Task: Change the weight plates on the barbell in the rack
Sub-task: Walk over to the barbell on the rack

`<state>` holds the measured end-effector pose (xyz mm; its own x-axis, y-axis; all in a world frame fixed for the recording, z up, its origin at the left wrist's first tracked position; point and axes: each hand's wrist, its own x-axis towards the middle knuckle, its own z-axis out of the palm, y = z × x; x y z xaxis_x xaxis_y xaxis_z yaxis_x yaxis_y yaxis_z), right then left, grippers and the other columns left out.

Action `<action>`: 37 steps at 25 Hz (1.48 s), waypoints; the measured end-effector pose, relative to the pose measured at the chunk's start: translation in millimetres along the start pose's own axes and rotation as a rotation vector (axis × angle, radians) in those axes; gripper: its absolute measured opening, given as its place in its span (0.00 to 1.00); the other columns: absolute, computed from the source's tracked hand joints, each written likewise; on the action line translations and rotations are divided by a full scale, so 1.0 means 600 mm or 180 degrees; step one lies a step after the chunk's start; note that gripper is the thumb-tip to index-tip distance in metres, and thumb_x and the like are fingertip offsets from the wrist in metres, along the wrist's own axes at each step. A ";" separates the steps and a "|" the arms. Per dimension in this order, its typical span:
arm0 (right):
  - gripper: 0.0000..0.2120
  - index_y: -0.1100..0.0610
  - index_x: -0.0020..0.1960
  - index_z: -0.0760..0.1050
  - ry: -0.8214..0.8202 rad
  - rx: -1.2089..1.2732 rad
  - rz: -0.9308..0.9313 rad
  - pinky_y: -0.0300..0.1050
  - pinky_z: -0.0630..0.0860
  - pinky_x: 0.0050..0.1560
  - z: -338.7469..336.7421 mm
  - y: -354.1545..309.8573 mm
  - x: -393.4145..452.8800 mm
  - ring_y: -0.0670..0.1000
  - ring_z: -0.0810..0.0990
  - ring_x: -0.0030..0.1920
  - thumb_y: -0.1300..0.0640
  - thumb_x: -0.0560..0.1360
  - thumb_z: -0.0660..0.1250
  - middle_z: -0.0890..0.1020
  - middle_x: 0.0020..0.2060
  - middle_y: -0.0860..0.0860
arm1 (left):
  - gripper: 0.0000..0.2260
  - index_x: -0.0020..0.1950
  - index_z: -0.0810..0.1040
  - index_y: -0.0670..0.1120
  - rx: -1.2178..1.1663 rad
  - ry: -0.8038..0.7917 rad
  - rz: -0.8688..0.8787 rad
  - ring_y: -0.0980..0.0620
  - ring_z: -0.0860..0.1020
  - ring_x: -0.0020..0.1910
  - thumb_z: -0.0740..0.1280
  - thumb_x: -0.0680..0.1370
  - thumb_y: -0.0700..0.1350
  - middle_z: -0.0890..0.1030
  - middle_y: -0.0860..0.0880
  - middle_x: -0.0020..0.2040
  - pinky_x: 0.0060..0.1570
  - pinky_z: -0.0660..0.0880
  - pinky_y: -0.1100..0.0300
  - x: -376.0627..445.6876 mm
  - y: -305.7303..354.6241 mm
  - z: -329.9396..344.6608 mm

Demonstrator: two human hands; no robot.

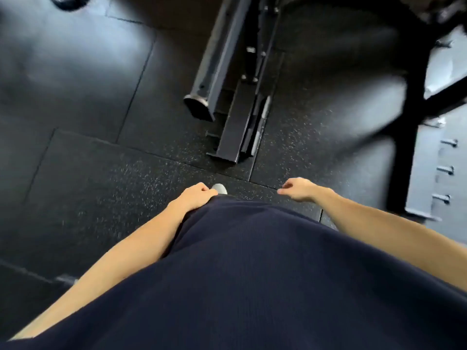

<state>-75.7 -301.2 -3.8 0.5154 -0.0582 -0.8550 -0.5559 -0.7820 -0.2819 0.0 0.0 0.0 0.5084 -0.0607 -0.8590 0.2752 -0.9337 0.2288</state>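
Left hand (195, 197) seen at hem of navy shirt (252, 274); grip slack, fingers loosely curled, nothing held. Right hand (299, 189) held clear of shirt above floor (101, 173); grip likewise slack, nothing pinched. Rack (228, 137) base seen ahead on speckled rubber floor, beside capped grey tube (202, 79), well apart from both hands. Grey shoe tip (219, 188) shown just beside left hand. Dark round object (68, 2) cut by top left edge, too blurred to be identified. Grey pegged panel (427, 173) at right.

Left hand (195, 197) and right hand (298, 189) loosely curled, holding nothing, over speckled rubber floor (101, 173); steel rack base (232, 122) ahead.
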 end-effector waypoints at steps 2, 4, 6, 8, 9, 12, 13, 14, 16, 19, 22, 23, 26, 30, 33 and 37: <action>0.24 0.58 0.67 0.72 -0.0119 -0.0207 -0.0208 0.46 0.71 0.60 0.001 -0.048 0.015 0.56 0.75 0.62 0.43 0.78 0.63 0.77 0.64 0.55 | 0.17 0.55 0.76 0.51 -0.0219 0.0067 -0.0136 0.49 0.75 0.53 0.63 0.75 0.61 0.78 0.51 0.54 0.49 0.68 0.53 -0.016 -0.036 -0.007; 0.25 0.59 0.68 0.71 -0.0219 -0.0417 -0.0404 0.46 0.70 0.60 -0.003 -0.117 0.035 0.56 0.75 0.64 0.43 0.78 0.62 0.76 0.65 0.56 | 0.15 0.53 0.77 0.49 -0.0481 0.0160 -0.0233 0.49 0.75 0.52 0.64 0.76 0.59 0.78 0.50 0.54 0.48 0.67 0.55 -0.023 -0.091 -0.013; 0.25 0.59 0.68 0.71 -0.0282 -0.0637 -0.0529 0.46 0.69 0.62 -0.002 -0.192 0.057 0.56 0.74 0.65 0.43 0.78 0.62 0.76 0.66 0.56 | 0.17 0.50 0.79 0.47 -0.0676 0.0210 -0.0329 0.49 0.76 0.51 0.64 0.76 0.60 0.80 0.49 0.53 0.46 0.66 0.56 -0.022 -0.148 -0.023; 0.26 0.58 0.68 0.71 -0.0341 -0.0812 -0.0643 0.46 0.69 0.64 0.009 -0.269 0.083 0.56 0.74 0.65 0.42 0.78 0.62 0.75 0.66 0.55 | 0.20 0.46 0.79 0.46 -0.0791 0.0181 -0.0416 0.47 0.77 0.49 0.64 0.73 0.63 0.81 0.46 0.49 0.43 0.67 0.56 -0.016 -0.211 -0.049; 0.26 0.58 0.68 0.71 -0.0349 -0.0850 -0.0681 0.47 0.69 0.65 0.016 -0.302 0.098 0.55 0.74 0.65 0.42 0.77 0.63 0.76 0.66 0.55 | 0.20 0.42 0.78 0.47 -0.0879 0.0157 -0.0404 0.47 0.77 0.46 0.64 0.72 0.64 0.80 0.46 0.45 0.41 0.67 0.55 -0.013 -0.239 -0.067; 0.27 0.59 0.69 0.69 -0.0370 -0.0924 -0.0727 0.47 0.69 0.66 0.040 -0.427 0.137 0.55 0.73 0.66 0.43 0.77 0.63 0.74 0.68 0.55 | 0.17 0.42 0.75 0.52 -0.1147 0.0099 -0.0528 0.51 0.76 0.45 0.64 0.69 0.65 0.79 0.52 0.46 0.43 0.69 0.55 0.005 -0.333 -0.148; 0.27 0.59 0.70 0.69 -0.0375 -0.0957 -0.0737 0.47 0.68 0.67 0.048 -0.471 0.149 0.55 0.72 0.67 0.43 0.78 0.63 0.74 0.68 0.55 | 0.17 0.47 0.75 0.53 -0.1211 0.0104 -0.0587 0.51 0.76 0.49 0.65 0.70 0.65 0.79 0.52 0.49 0.46 0.69 0.54 0.012 -0.365 -0.179; 0.27 0.59 0.70 0.68 -0.0365 -0.0975 -0.0752 0.47 0.67 0.68 0.056 -0.515 0.161 0.56 0.72 0.68 0.43 0.78 0.62 0.73 0.69 0.55 | 0.19 0.52 0.75 0.53 -0.1232 0.0125 -0.0621 0.50 0.76 0.52 0.65 0.71 0.65 0.78 0.51 0.51 0.48 0.69 0.54 0.018 -0.393 -0.212; 0.27 0.59 0.70 0.69 -0.0303 -0.0961 -0.0783 0.48 0.67 0.68 0.064 -0.603 0.185 0.56 0.72 0.68 0.43 0.78 0.62 0.73 0.69 0.55 | 0.21 0.59 0.74 0.51 -0.1211 0.0160 -0.0599 0.48 0.75 0.54 0.64 0.74 0.63 0.78 0.49 0.54 0.49 0.69 0.54 0.045 -0.445 -0.278; 0.26 0.58 0.69 0.70 -0.0107 -0.0795 -0.0844 0.48 0.67 0.68 0.056 -0.714 0.214 0.55 0.73 0.67 0.43 0.77 0.64 0.74 0.68 0.55 | 0.23 0.63 0.73 0.48 -0.1261 0.0189 -0.0530 0.47 0.75 0.55 0.64 0.76 0.62 0.77 0.48 0.57 0.51 0.70 0.54 0.080 -0.493 -0.375; 0.26 0.59 0.67 0.71 -0.0063 -0.0717 -0.0754 0.50 0.68 0.68 0.031 -0.808 0.256 0.56 0.73 0.66 0.44 0.76 0.64 0.75 0.67 0.56 | 0.23 0.63 0.72 0.50 -0.1382 0.0193 -0.0416 0.48 0.74 0.56 0.63 0.75 0.63 0.76 0.49 0.58 0.58 0.70 0.50 0.126 -0.523 -0.472; 0.26 0.59 0.67 0.71 -0.0080 -0.0705 -0.0739 0.50 0.68 0.68 0.020 -0.838 0.272 0.56 0.73 0.66 0.44 0.76 0.64 0.75 0.67 0.56 | 0.23 0.62 0.72 0.51 -0.1394 0.0180 -0.0401 0.48 0.74 0.56 0.63 0.74 0.64 0.76 0.49 0.58 0.58 0.71 0.50 0.143 -0.529 -0.502; 0.25 0.61 0.68 0.71 -0.0123 -0.0726 -0.0753 0.50 0.68 0.67 -0.007 -0.927 0.338 0.57 0.73 0.66 0.47 0.77 0.65 0.74 0.67 0.58 | 0.21 0.59 0.74 0.51 -0.1366 0.0220 -0.0337 0.49 0.76 0.52 0.63 0.75 0.64 0.78 0.49 0.55 0.51 0.71 0.53 0.203 -0.543 -0.593; 0.25 0.61 0.68 0.71 -0.0154 -0.0666 -0.0703 0.50 0.68 0.67 -0.075 -1.064 0.444 0.57 0.73 0.67 0.47 0.77 0.64 0.74 0.67 0.58 | 0.18 0.60 0.75 0.50 -0.1289 0.0345 -0.0310 0.50 0.75 0.52 0.65 0.77 0.60 0.78 0.50 0.53 0.52 0.69 0.56 0.297 -0.553 -0.752; 0.24 0.61 0.67 0.72 -0.0107 -0.0545 -0.0657 0.50 0.70 0.66 -0.154 -1.173 0.502 0.57 0.74 0.65 0.47 0.77 0.65 0.75 0.66 0.58 | 0.19 0.60 0.76 0.49 -0.1166 0.0393 -0.0295 0.49 0.76 0.56 0.65 0.77 0.60 0.78 0.51 0.53 0.56 0.69 0.56 0.355 -0.561 -0.890; 0.23 0.61 0.67 0.72 -0.0082 -0.0612 -0.0727 0.50 0.71 0.65 -0.242 -1.306 0.566 0.57 0.74 0.65 0.48 0.78 0.65 0.75 0.66 0.58 | 0.17 0.56 0.78 0.51 -0.1311 0.0593 -0.0341 0.50 0.77 0.55 0.67 0.74 0.60 0.79 0.53 0.50 0.54 0.71 0.56 0.414 -0.572 -1.038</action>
<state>629.4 201.9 -10.0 0.5950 0.1467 -0.7903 -0.2924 -0.8763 -0.3828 539.9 525.0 -7.0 0.5870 0.1280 -0.7994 0.6161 -0.7112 0.3385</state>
